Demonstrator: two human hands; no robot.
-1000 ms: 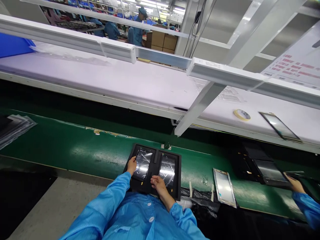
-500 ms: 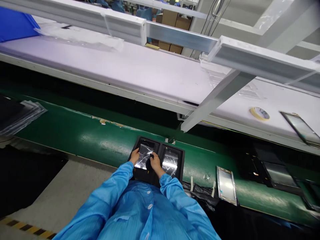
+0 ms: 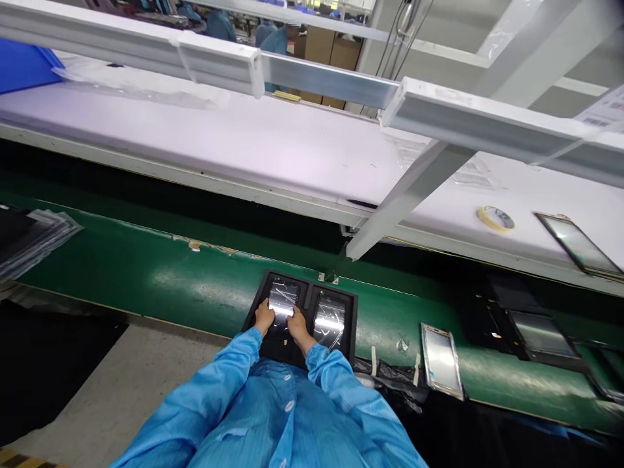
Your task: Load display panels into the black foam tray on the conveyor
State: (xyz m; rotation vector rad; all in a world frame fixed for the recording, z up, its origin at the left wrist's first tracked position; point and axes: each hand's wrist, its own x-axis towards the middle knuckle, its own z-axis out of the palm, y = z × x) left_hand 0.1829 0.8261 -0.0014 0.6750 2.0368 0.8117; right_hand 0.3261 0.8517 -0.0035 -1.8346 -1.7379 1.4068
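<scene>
A black foam tray (image 3: 353,325) with two compartments lies on the green bench in front of me. My left hand (image 3: 264,317) grips the left edge of a glossy screen panel (image 3: 283,300) at the left compartment. On the opposite edge, my right hand (image 3: 298,328) holds the same panel, thumb forward. Clear, wrinkled film with bright reflections covers its face. Whether the panel rests fully on the tray's bottom I cannot tell. A second film-covered screen panel (image 3: 330,322) lies in the right compartment, beside my right hand.
On the green bench (image 3: 205,286), a silver-framed panel (image 3: 441,361) lies to the right, beyond crumpled black plastic (image 3: 394,374). Dark panels (image 3: 541,335) sit farther right, black sheets (image 3: 29,240) at left. A white shelf (image 3: 273,146) above carries a tape roll (image 3: 496,218); a slanted post (image 3: 390,214) descends.
My right hand has moved slightly down along the panel's right edge, and a dark tab at its fingertips no longer shows. The panel sits a little higher in the left compartment. The view has shifted slightly.
</scene>
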